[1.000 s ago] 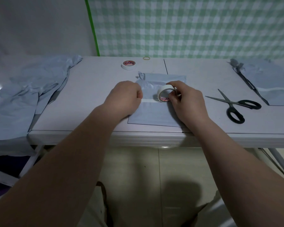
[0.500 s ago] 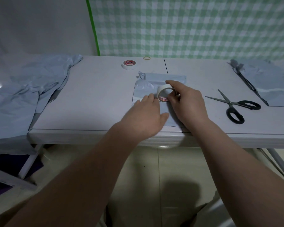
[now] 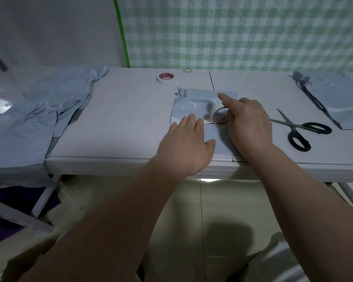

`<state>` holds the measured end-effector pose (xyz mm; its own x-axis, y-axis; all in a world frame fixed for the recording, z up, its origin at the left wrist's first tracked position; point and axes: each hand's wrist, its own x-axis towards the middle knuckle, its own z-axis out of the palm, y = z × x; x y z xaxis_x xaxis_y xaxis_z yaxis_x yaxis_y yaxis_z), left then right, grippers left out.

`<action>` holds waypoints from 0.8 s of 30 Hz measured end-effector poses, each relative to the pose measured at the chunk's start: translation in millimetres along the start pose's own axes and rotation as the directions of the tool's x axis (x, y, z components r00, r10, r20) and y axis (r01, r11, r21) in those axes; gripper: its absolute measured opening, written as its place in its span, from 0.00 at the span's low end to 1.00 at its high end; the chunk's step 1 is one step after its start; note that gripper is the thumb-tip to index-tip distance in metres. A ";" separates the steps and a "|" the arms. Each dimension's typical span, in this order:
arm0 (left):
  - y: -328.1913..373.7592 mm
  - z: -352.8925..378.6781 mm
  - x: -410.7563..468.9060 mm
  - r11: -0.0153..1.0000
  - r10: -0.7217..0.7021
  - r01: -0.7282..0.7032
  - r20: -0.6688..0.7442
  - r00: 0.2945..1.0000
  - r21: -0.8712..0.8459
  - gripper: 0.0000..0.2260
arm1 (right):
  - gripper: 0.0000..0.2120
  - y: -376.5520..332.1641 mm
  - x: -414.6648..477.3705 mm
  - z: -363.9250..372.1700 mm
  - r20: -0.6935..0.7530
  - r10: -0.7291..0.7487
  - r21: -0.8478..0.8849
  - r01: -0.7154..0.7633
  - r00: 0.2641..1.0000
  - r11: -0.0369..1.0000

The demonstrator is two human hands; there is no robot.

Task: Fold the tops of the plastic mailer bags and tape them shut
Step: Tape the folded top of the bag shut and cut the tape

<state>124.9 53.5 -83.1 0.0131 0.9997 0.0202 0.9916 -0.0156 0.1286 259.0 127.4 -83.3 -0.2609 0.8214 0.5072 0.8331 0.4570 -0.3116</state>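
1. Loose mailer bags: pale blue, heaped at far left, draped over the edge of the surface.
2. Spare tape roll: lies flat at the far side, with a rubber band just beyond it.
3. Mailer bag in work: centre, reaching the near edge, far-left corner crumpled. A white tape strip runs across it.
4. Left grip: wide, fingers straight and flat, pressing the strip and the bag down.
5. Tape roll: stands on edge on the bag, at the strip's right end.
6. Right grip: curled round the tape roll, forefinger stretched out over the bag.
7. Step in hand, as judged: laying the strip across the fold. Hold the laid end flat so the slippery bag cannot drag. Draw the roll rightward, low and taut, past the bag's right edge. Smooth left to right to avoid creases, then cut.
8. Scissors: black handles, blades slightly parted, just right of the right grip, handy for the cut.
9. Taped bags: far right, one showing a white strip.
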 end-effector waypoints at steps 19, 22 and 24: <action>4.0 3.6 -3.3 0.986 -0.164 0.163 0.035 0.986 0.041 0.27 | 0.10 -1.5 2.9 -1.1 -0.004 0.225 0.319 -0.212 0.974 0.924; 3.2 2.7 -2.7 0.984 -0.165 0.163 0.016 0.986 0.074 0.28 | 0.13 -1.0 2.3 -2.6 0.014 0.166 0.256 -0.164 0.986 0.953; 3.8 1.5 -2.0 0.982 -0.163 0.161 0.013 0.987 0.094 0.28 | 0.16 -2.3 1.9 -3.1 0.005 0.125 0.210 -0.123 0.992 0.970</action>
<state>128.8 51.4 -84.1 -0.1472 0.9890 -0.0136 0.9884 0.1476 0.0360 258.1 126.8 -79.1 -0.1571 0.8739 0.4601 0.7376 0.4136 -0.5337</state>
